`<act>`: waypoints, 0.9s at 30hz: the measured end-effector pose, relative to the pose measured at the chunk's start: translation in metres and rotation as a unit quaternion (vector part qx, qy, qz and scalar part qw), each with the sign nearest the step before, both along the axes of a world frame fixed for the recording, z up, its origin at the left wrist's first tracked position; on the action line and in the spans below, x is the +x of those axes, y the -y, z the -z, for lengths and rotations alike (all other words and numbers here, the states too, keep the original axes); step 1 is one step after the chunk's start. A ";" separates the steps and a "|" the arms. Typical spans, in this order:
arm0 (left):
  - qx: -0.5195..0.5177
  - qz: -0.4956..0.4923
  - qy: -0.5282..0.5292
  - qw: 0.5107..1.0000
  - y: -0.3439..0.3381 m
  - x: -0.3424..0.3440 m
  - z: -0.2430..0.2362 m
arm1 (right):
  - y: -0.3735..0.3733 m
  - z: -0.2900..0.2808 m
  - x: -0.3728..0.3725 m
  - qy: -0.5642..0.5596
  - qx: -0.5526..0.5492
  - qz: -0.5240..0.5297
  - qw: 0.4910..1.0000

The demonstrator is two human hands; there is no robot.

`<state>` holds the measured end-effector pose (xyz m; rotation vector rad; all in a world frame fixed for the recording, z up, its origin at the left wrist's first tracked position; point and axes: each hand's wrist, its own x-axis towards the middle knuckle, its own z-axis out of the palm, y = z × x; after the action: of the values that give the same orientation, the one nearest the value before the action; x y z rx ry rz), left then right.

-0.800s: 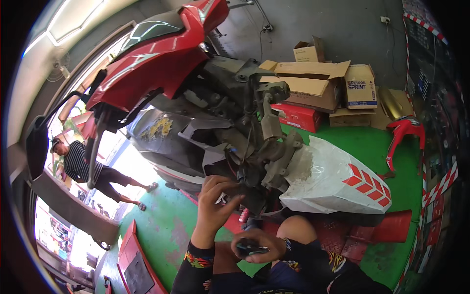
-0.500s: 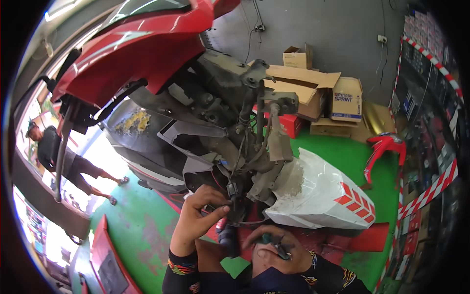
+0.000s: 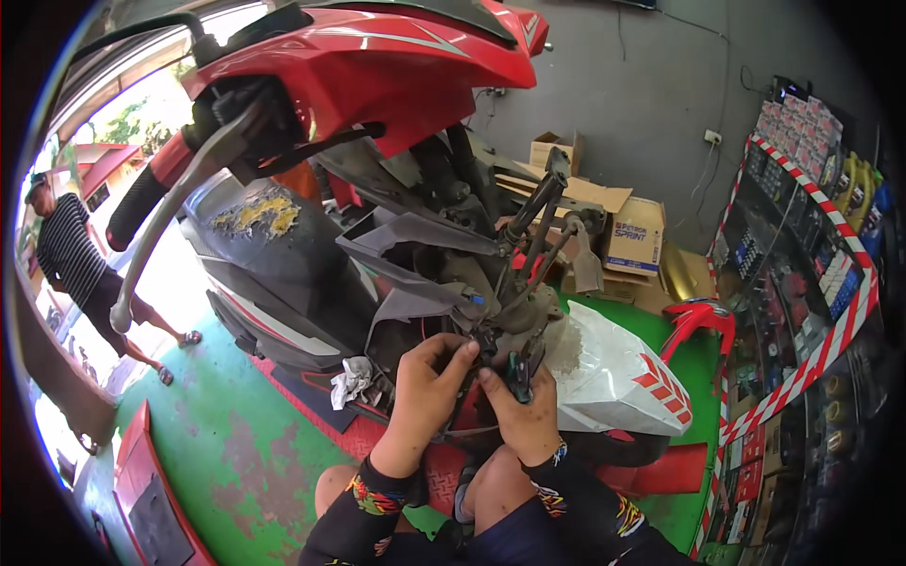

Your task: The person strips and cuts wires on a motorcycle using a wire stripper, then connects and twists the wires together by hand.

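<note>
My left hand (image 3: 427,389) and my right hand (image 3: 521,420) meet under the stripped front of a red scooter (image 3: 377,66). The left fingers pinch a small black part (image 3: 483,341) among the wires and brackets. A dark tool (image 3: 522,363) is gripped in the right hand, its tip up against the same spot. Both forearms wear black sleeves with a coloured pattern. Just to the right lies a white fender with red stripes (image 3: 613,377). Exactly what the fingertips touch is hidden among the parts.
The handlebar grip and brake lever (image 3: 160,203) jut out at upper left. A white rag (image 3: 351,379) hangs on the scooter's floorboard. Cardboard boxes (image 3: 634,236), a red panel (image 3: 703,316) and a stocked shelf (image 3: 812,302) stand right. A person in a striped shirt (image 3: 66,255) stands far left.
My right hand has risen from my lap with the dark tool and joined the left hand at the scooter's front. The view has come closer to the scooter.
</note>
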<state>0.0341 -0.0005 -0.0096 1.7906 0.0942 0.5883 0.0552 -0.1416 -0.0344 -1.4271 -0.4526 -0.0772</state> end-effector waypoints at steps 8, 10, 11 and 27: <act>0.033 0.085 0.123 0.988 -0.014 0.001 0.005 | -0.010 0.001 -0.001 0.120 -0.023 0.071 0.990; 0.049 0.100 0.138 0.984 -0.018 0.001 0.008 | -0.011 0.003 -0.002 0.095 -0.022 0.064 0.993; 0.057 0.114 0.118 0.985 -0.020 0.001 0.005 | -0.011 0.003 -0.003 0.075 -0.017 0.054 0.996; 0.025 0.138 0.154 0.978 -0.028 0.001 0.025 | 0.054 -0.053 0.034 0.362 -0.449 0.119 0.808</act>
<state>0.0350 0.0272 -0.0346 1.7013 -0.3784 0.6622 0.0890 -0.1953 0.0190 -2.3893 -1.0208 -0.7125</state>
